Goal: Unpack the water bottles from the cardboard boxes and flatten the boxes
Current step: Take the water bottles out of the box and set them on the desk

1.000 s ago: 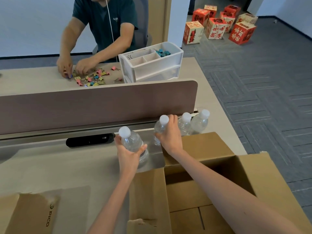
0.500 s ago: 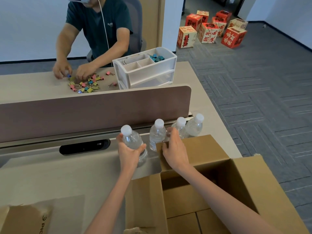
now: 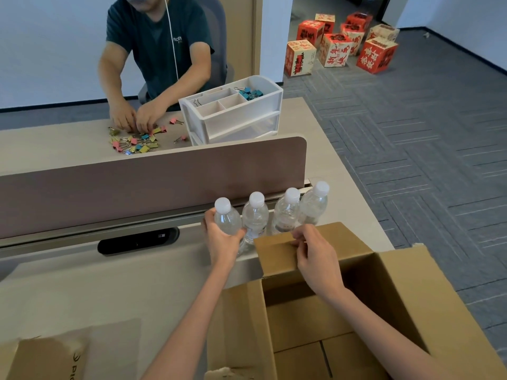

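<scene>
Several clear water bottles with white caps stand in a row on the desk by the divider. My left hand (image 3: 222, 239) grips the leftmost bottle (image 3: 226, 219), which stands upright beside the second bottle (image 3: 255, 215). Two more bottles (image 3: 286, 212) (image 3: 314, 204) stand to the right. An open cardboard box (image 3: 397, 297) sits at the near right, and the part of its floor I can see is bare. My right hand (image 3: 315, 256) hovers over the box's far flap (image 3: 274, 253), fingers loosely curled, holding nothing.
A piece of cardboard (image 3: 41, 360) lies at the near left. A brown divider (image 3: 151, 182) runs across the desk, with a black device (image 3: 137, 241) below it. Beyond it a person (image 3: 159, 50) sorts binder clips beside a white organizer (image 3: 233, 111). Red boxes (image 3: 337, 45) sit on the floor.
My right hand let go of the second bottle and pulled back over the box flap. My left hand moved its bottle right and set it beside the row.
</scene>
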